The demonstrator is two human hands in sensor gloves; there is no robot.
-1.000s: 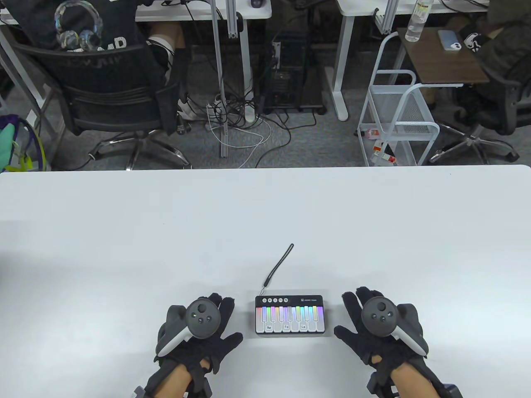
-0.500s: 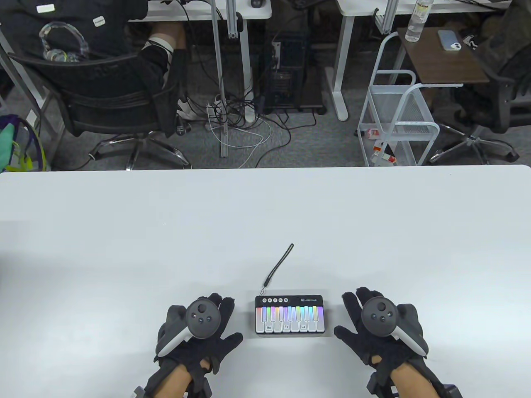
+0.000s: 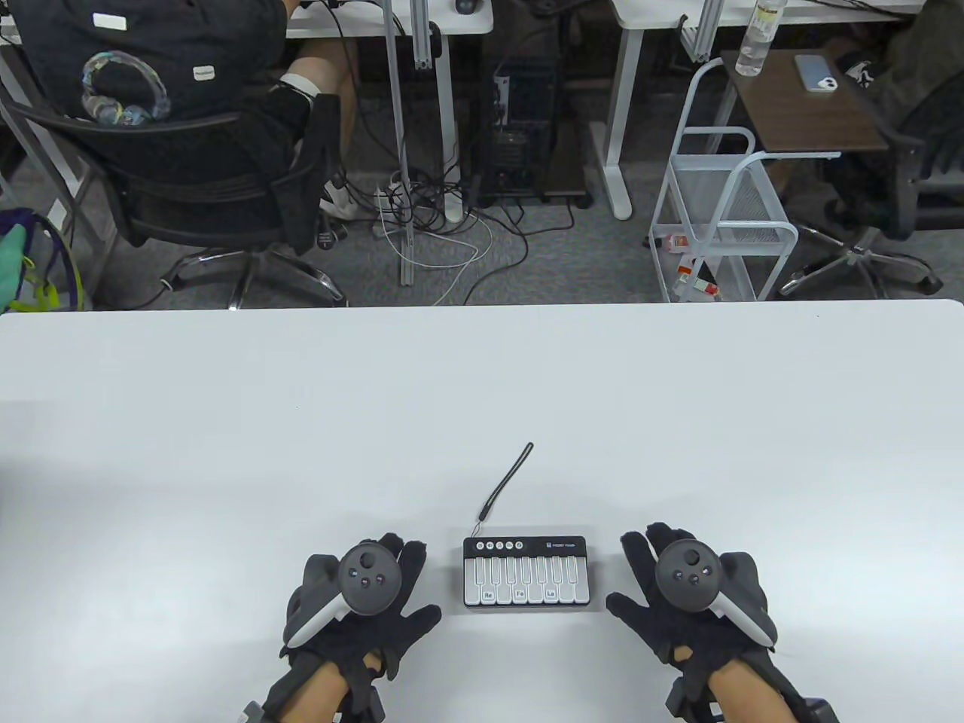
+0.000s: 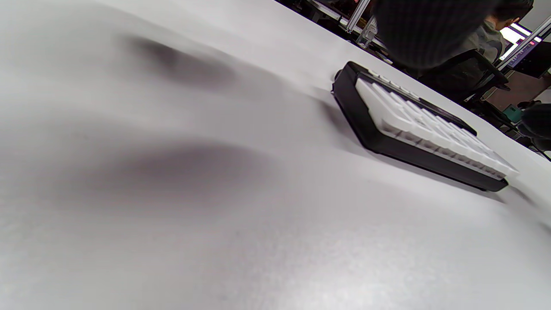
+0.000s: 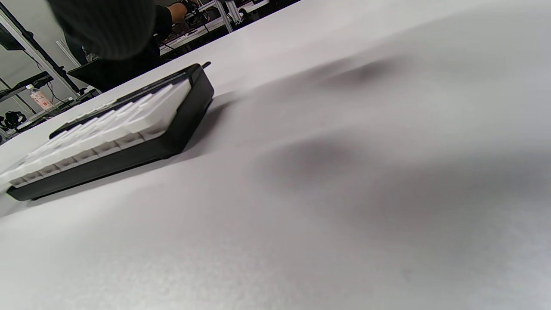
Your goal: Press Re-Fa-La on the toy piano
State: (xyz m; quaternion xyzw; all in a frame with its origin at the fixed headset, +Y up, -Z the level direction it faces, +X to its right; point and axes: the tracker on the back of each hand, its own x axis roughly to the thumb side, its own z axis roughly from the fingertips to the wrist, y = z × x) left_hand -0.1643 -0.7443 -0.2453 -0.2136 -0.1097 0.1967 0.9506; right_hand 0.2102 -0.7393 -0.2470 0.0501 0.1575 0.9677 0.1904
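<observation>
Left hand (image 3: 354,610) and right hand (image 3: 693,606) rest flat on the desk (image 3: 226,452), fingers spread, holding nothing. Between them lies the toy piano (image 3: 526,575) — untouched, cord (image 3: 506,482) trailing beyond. Next: a fingertip onto the Re key (image 3: 487,595).

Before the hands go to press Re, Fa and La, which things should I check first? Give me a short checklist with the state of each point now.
1. Piano lies flat on the table, keys toward the person: ok.
2. Labels Re, Fa and La are readable in the table view: ok.
3. Nothing lies on the keys: ok.
4. Left hand rests flat on the table beside the piano, apart from it, holding nothing: ok.
5. Right hand rests flat on the other side, also free: ok.
6. Piano is switched on: cannot tell; the keys show no light.
</observation>
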